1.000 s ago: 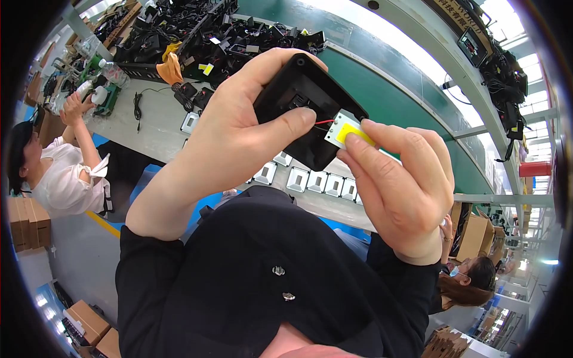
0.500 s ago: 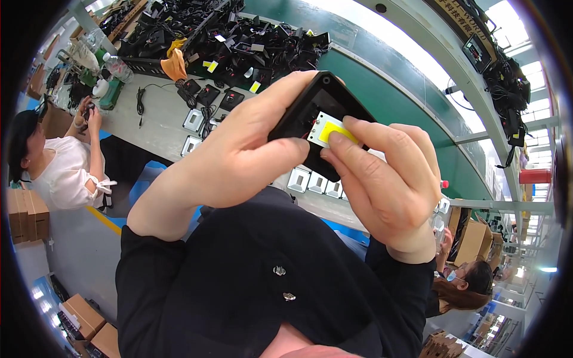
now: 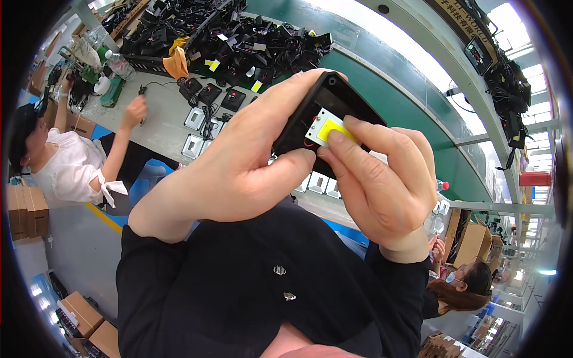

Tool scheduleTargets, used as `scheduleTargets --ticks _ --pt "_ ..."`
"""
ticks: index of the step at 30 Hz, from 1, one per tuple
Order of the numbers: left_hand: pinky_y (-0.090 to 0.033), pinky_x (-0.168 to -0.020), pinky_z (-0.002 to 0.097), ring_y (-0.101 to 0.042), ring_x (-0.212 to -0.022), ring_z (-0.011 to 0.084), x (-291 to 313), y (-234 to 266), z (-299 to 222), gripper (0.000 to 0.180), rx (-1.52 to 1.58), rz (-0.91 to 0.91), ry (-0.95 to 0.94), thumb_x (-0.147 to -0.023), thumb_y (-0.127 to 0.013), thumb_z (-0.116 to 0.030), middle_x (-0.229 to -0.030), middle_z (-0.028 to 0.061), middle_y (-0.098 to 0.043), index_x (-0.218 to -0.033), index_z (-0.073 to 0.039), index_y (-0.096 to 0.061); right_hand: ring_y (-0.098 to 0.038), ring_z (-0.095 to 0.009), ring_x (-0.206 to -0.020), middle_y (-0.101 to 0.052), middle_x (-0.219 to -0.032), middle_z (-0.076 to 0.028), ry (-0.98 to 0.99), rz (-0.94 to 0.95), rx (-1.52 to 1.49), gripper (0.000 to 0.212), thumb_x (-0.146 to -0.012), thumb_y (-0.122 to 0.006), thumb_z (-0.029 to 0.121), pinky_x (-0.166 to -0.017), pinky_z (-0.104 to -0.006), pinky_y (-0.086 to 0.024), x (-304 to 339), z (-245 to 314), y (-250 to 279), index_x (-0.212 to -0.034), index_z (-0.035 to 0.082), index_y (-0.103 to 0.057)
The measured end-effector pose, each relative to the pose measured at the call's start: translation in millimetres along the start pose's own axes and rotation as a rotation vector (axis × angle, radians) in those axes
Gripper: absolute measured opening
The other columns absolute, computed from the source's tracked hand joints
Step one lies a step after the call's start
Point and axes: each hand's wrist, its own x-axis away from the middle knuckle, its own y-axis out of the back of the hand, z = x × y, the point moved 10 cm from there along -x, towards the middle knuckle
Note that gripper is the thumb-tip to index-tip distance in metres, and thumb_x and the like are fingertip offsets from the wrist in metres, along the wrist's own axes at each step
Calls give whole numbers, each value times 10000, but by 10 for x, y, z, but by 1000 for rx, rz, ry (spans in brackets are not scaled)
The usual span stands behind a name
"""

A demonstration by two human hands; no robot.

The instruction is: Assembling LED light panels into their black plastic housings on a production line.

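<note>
My left hand (image 3: 250, 155) is wrapped round a black plastic housing (image 3: 348, 98), an open box tilted toward me above the bench. Its thumb presses on the near edge. In my right hand (image 3: 388, 176), thumb and fingers pinch a small white LED plate (image 3: 320, 117) with a yellow panel. The plate sits at the mouth of the housing, slanted, and a bit of red wire shows beside it. The fingers of my right hand cover the plate's right end.
On the bench (image 3: 161, 98) lie black lamp units (image 3: 233, 99) with cables and silver-framed pieces (image 3: 194, 118). A heap of black housings and wires (image 3: 256, 51) fills the back. Co-workers sit at left (image 3: 71, 155) and right (image 3: 459, 286). An orange cloth (image 3: 175, 64) hangs off a crate.
Both my hands keep their grip; the housing and plate have shifted only slightly. The co-worker at left has moved their arms apart, one hand now reaching over the bench toward a cable.
</note>
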Motion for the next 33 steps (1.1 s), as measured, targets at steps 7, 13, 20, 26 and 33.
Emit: scheduleTargets --ticks 7,13,20,26,33 --pt "-379 -939 259 -477 -1096 137 -11 -20 -17 658 -17 14 4 -699 -420 54 -1186 105 -485 -1342 40 -280 -565 -207 -711 -636 -879 -86 -101 97 -6 294 -573 -765 17 -602 -285 -460 -15 -59 -25 -857 35 -690" --pt "-382 -923 252 -483 -1076 131 2 -15 -1 653 2 -5 19 -704 -425 53 -1181 104 -482 -1340 45 -280 -566 -204 -711 -636 -868 -83 -75 68 -29 298 -567 -763 18 -603 -286 -462 -16 -62 -22 -855 35 -691" --pt "-371 -926 254 -462 -1092 129 -53 -91 -111 637 -225 53 -120 -710 -435 41 -1190 110 -472 -1332 47 -298 -524 -190 -650 -596 -819 -76 -18 51 -58 318 -499 -672 48 -545 -279 -417 16 -110 -49 -814 9 -656" --pt "-361 -939 266 -458 -1097 144 -4 -91 -93 659 -92 -9 -67 -717 -428 36 -1200 112 -462 -1352 43 -252 -500 -184 -623 -566 -777 -65 -59 51 -124 297 -499 -658 19 -525 -277 -404 -15 -134 -63 -795 6 -643" --pt "-369 -951 273 -472 -1107 161 9 -45 -98 614 -12 -7 -16 -764 -420 48 -1212 122 -459 -1352 35 -242 -529 -212 -719 -582 -841 -71 -90 144 -98 284 -548 -689 22 -608 -295 -419 -52 -124 -119 -832 33 -669"
